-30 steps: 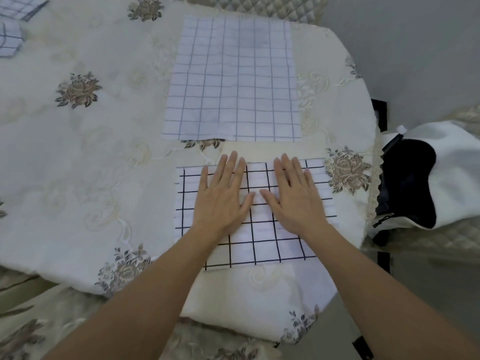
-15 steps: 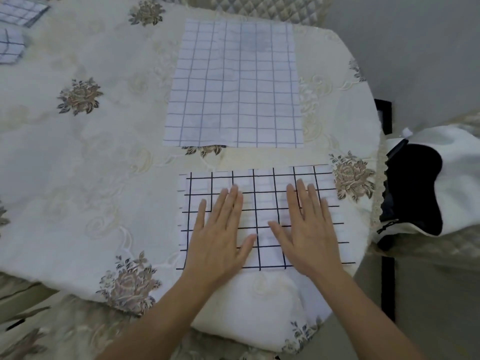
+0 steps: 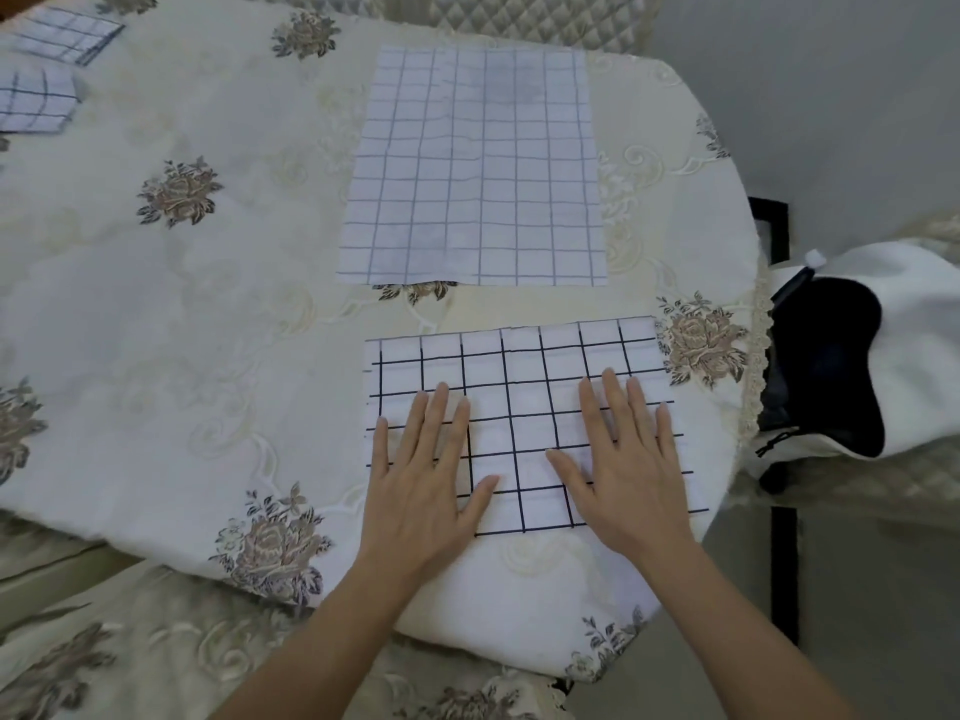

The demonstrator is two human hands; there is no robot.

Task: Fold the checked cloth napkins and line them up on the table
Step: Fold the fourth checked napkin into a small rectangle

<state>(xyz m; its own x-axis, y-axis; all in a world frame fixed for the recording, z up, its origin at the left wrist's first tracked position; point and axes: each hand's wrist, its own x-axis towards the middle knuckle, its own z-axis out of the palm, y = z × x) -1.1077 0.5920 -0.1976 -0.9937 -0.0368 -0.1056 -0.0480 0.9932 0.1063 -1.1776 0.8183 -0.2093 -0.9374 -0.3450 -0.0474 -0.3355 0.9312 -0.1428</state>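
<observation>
Two hands lay flat, palms down and fingers spread, on a black-checked napkin (image 3: 519, 387) at the near edge of the desk (image 3: 208, 314). The left hand (image 3: 423, 475) pressed the napkin's left part, its thumb angled toward the middle, while the right hand (image 3: 623, 459) pressed the right part; neither gripped anything, and a strip of cloth showed between the two thumbs. That napkin sat as a wide rectangle with bold dark lines, its near edge close to where the tablecloth (image 3: 519, 605) dropped over the desk's rim. Just beyond it, apart by a narrow band of tablecloth, a larger pale blue-checked napkin (image 3: 478, 168) lay spread flat and untouched. At the far left corner two small folded checked napkins (image 3: 36, 98) rested one beside the other, the farther one (image 3: 67, 39) partly cut off by the picture's edge. The cream tablecloth bore embroidered brownish flowers (image 3: 179, 192). Off the desk's right side sat a white and black bag (image 3: 883, 356) on a quilted seat.
</observation>
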